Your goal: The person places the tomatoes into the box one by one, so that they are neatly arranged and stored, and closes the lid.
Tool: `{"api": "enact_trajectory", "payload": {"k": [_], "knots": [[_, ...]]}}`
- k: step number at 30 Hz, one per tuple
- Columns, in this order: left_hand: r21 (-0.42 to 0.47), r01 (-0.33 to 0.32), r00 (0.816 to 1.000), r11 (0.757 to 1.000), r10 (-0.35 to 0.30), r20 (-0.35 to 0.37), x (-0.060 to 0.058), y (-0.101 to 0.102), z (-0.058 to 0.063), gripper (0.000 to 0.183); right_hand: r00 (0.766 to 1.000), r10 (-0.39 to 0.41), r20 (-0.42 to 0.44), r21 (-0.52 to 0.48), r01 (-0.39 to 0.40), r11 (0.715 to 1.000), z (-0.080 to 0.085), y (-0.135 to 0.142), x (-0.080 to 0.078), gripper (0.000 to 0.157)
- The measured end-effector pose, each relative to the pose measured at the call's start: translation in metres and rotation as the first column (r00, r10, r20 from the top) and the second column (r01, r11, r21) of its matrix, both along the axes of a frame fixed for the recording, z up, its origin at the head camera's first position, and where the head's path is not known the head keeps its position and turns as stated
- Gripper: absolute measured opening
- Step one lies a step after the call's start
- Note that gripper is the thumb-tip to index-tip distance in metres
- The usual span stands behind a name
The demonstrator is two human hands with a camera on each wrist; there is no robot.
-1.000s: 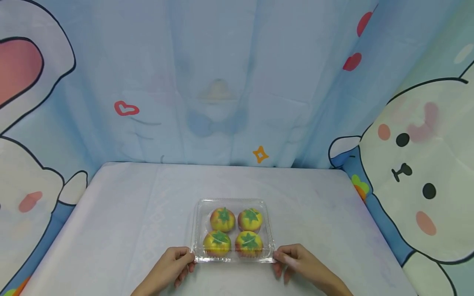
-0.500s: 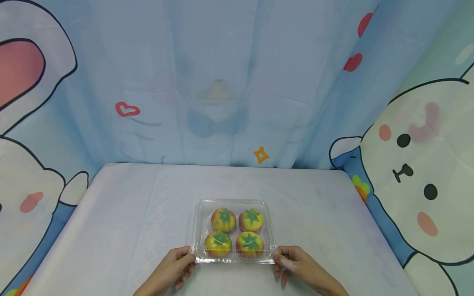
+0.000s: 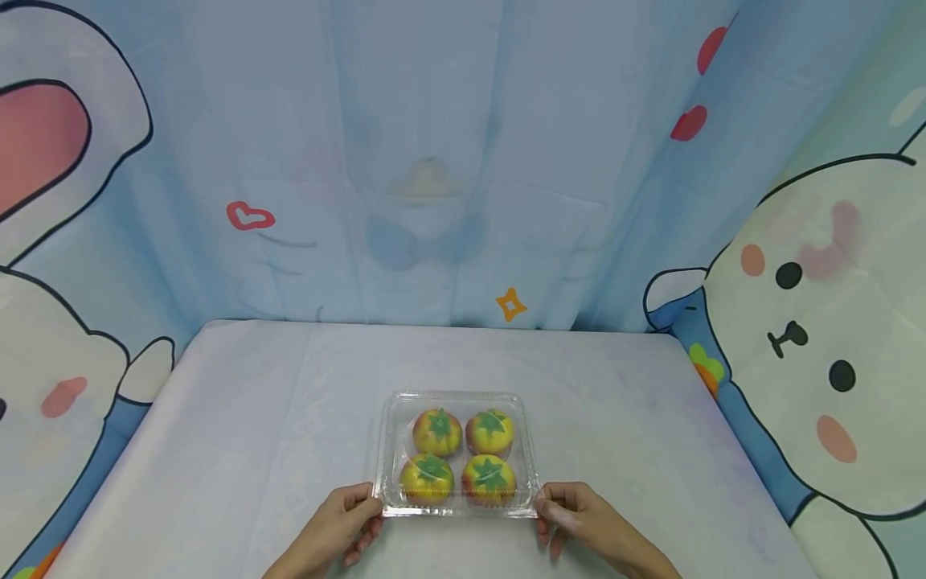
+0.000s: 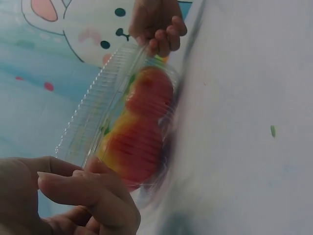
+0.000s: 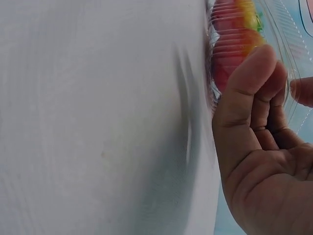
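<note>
Right hand (image 5: 266, 147) at lower right, fingers curled, pinching rim of clear plastic box (image 5: 288, 36) just above it. Fingertip (image 5: 259, 61) pressed against box's ribbed wall. Red and yellow fruit-shaped pieces (image 5: 234, 41) inside box, seen through wall, blurred. Pale tablecloth (image 5: 98, 122) left of box, filling most of view, creased shadow right beside box's base.

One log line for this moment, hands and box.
left hand: grips near-left corner of clear box | right hand: grips near-right corner | box: lid down, on table | contents: four tomato-shaped pieces
</note>
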State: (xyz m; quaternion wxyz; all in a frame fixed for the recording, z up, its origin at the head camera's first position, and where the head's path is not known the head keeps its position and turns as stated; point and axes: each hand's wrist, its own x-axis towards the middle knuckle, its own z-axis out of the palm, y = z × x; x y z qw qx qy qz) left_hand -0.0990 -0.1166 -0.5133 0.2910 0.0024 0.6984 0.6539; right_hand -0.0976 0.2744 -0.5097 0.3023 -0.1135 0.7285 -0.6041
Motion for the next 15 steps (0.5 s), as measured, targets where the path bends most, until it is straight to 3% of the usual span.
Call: {"api": "enact_trajectory", "payload": {"k": [7,11,13,15], "knots": [[-0.037,0.036,0.998,0.999,-0.037,-0.041,-0.001,-0.005,0.001,0.03,1.0,-0.002,-0.019,0.042,0.003,0.999,-0.001,0.003,-0.002,0.043],[-0.119,0.056,0.994,0.991,-0.067,-0.086,-0.002,-0.011,0.006,0.039,0.999,0.027,-0.023,0.055,-0.026,0.998,-0.002,0.008,-0.003,0.042],[-0.196,0.019,0.992,0.98,-0.044,-0.122,-0.004,-0.015,0.011,0.043,0.999,0.036,-0.031,0.068,-0.034,0.997,-0.002,0.012,-0.004,0.04],[-0.292,-0.06,0.986,0.955,0.011,-0.169,-0.007,-0.019,0.016,0.046,0.998,0.038,-0.051,0.087,-0.033,0.996,-0.001,0.016,-0.006,0.038]]}}
